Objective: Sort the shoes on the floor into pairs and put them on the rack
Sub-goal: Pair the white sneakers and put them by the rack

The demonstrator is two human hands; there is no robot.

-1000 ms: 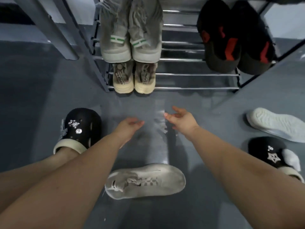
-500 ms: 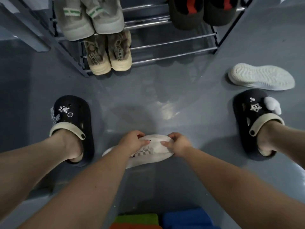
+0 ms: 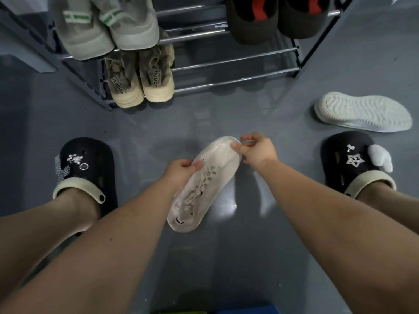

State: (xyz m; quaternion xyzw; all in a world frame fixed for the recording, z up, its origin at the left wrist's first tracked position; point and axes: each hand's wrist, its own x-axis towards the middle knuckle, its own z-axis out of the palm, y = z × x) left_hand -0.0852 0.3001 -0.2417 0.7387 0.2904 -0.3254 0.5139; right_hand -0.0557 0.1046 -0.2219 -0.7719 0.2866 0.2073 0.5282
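Note:
A white laced sneaker (image 3: 207,184) is held between both hands in the middle of the view, above the grey floor, its toe pointing away from me. My left hand (image 3: 181,169) pinches its left side near the laces. My right hand (image 3: 257,150) pinches the toe end. Its white match (image 3: 362,112) lies sole-up on the floor at the right. The metal shoe rack (image 3: 238,62) stands ahead, with a beige pair (image 3: 140,80) on its lowest shelf at the left.
A grey-green pair (image 3: 106,28) and a dark pair with red marks (image 3: 272,17) sit on the shelf above. My feet wear black clogs, the left clog (image 3: 84,168) and the right clog (image 3: 353,164), either side of the held sneaker. Coloured objects (image 3: 215,310) peek in at the bottom edge.
Both hands reached down from in front of the rack, took hold of the white sneaker on the floor and turned it toe-forward while lifting it.

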